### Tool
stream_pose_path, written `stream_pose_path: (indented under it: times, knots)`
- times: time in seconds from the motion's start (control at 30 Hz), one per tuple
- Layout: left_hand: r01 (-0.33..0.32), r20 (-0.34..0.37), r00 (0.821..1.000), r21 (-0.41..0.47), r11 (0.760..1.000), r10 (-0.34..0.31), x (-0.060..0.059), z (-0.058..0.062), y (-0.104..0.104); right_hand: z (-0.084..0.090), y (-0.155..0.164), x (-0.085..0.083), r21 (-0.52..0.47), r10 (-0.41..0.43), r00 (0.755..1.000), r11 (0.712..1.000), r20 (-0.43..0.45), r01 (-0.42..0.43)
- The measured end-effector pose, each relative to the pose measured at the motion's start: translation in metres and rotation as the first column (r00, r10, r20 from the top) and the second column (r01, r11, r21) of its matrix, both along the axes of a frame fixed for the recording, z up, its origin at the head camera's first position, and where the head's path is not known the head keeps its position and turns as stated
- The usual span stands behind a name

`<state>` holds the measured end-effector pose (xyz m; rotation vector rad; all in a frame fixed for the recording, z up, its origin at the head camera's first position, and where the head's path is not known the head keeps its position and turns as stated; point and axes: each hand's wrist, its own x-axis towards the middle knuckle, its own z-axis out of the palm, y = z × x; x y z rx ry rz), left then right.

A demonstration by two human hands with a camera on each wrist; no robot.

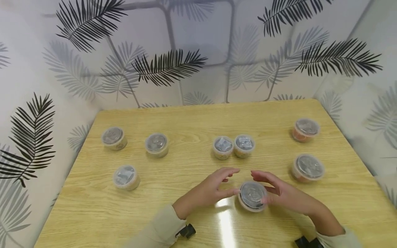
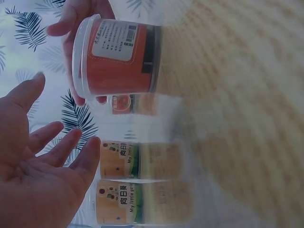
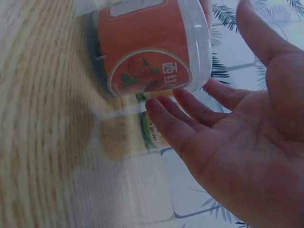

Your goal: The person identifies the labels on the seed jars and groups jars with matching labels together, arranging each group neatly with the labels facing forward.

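Note:
A round lidded tub [image 1: 252,195] with a red label stands on the table between both hands. In the right wrist view the tub [image 3: 147,38] shows a tomato picture. My left hand [image 1: 215,188] is at its left, fingers spread and loosely bent, the thumb tip right at the lid's edge. My right hand [image 1: 283,195] is at its other side, the thumb overlapping the lid's rim in the head view. In the right wrist view its fingers [image 3: 164,121] stay relaxed beside the tub, not wrapped round it.
Just beyond the hands, two smaller tubs [image 1: 223,147] [image 1: 244,146] with orange and green labels stand side by side. Three more tubs [image 1: 126,177] stand at the left, and two reddish ones [image 1: 307,168] at the right. A leaf-patterned covering [image 1: 198,51] rises behind the wooden table [image 1: 186,127].

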<state>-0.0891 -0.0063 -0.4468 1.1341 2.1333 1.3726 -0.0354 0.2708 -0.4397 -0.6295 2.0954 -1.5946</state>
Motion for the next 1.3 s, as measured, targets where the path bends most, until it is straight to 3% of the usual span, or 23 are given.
stream_pose_path:
  times: [0.33, 0.53, 0.8, 0.93, 1.1, 1.3]
  knots:
    - [0.061, 0.037, 0.998, -0.051, 0.997, -0.059, 0.013, -0.008, 0.007, -0.011, -0.004, 0.01, 0.036, -0.039, 0.999, 0.999, 0.01, 0.038]
    - [0.07, 0.067, 0.995, -0.026, 0.997, -0.068, 0.016, -0.012, 0.012, -0.016, -0.009, 0.011, 0.042, -0.083, 0.997, 0.996, 0.005, 0.082]
    - [0.021, 0.161, 0.987, -0.02, 1.0, -0.018, 0.014, -0.016, 0.014, -0.023, -0.019, 0.012, 0.019, -0.168, 0.984, 0.986, 0.053, 0.167]
    - [0.013, 0.155, 0.988, -0.022, 1.0, -0.009, 0.011, -0.015, 0.013, -0.022, -0.022, 0.011, 0.053, -0.212, 0.977, 0.976, 0.031, 0.21]
    - [-0.019, 0.146, 0.989, -0.006, 1.0, 0.02, 0.007, -0.009, 0.01, -0.015, -0.023, 0.005, 0.057, -0.202, 0.979, 0.978, 0.011, 0.201]
    - [-0.089, 0.173, 0.982, 0.082, 0.993, 0.074, 0.0, 0.004, 0.005, 0.002, -0.029, -0.008, 0.017, -0.176, 0.984, 0.984, 0.022, 0.175]
